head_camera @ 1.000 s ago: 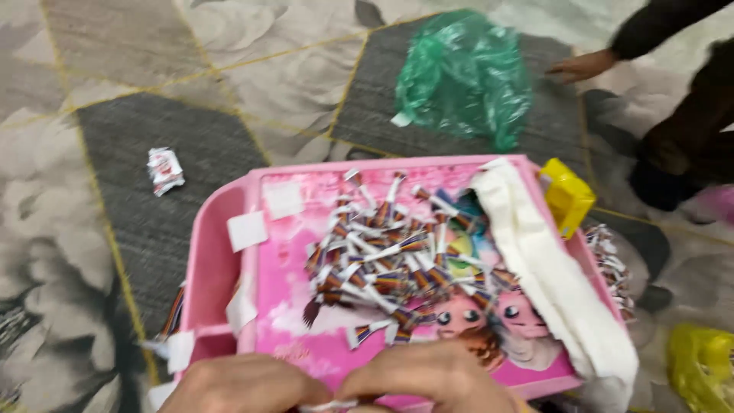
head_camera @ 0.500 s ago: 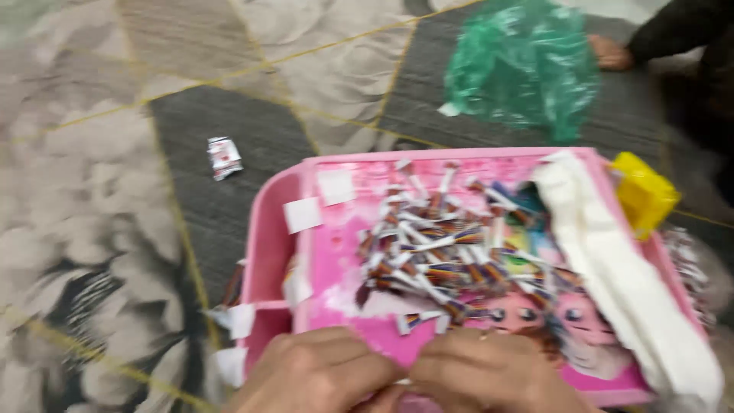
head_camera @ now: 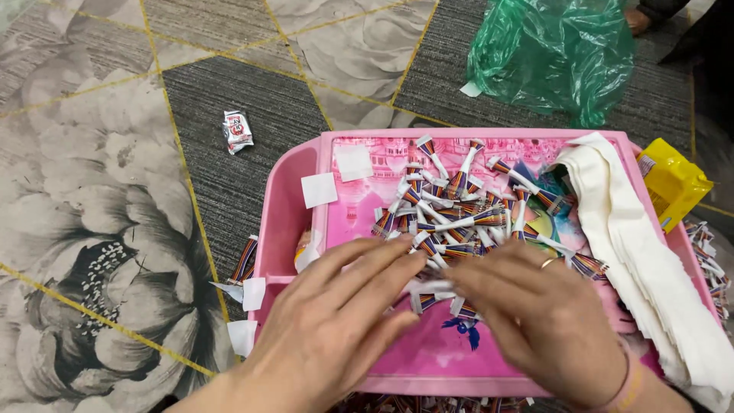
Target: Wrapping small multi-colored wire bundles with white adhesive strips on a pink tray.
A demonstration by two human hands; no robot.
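Two hands, the left hand (head_camera: 336,321) and the right hand (head_camera: 543,321), both spread flat; beneath them one pink tray (head_camera: 290,206). Ahead of the fingertips, one heap of small striped paper-tipped wrappers (head_camera: 459,206), too many and too tangled to count; one stack of white paper strips (head_camera: 634,237) to the right of the right hand. Beyond the hands, one green plastic bag (head_camera: 550,53); right of the tray, one yellow packet (head_camera: 673,183); left of it, one crumpled wrapper (head_camera: 237,130) on one patterned carpet (head_camera: 92,191). The right hand wears one ring (head_camera: 549,262) and one wristband (head_camera: 631,382).
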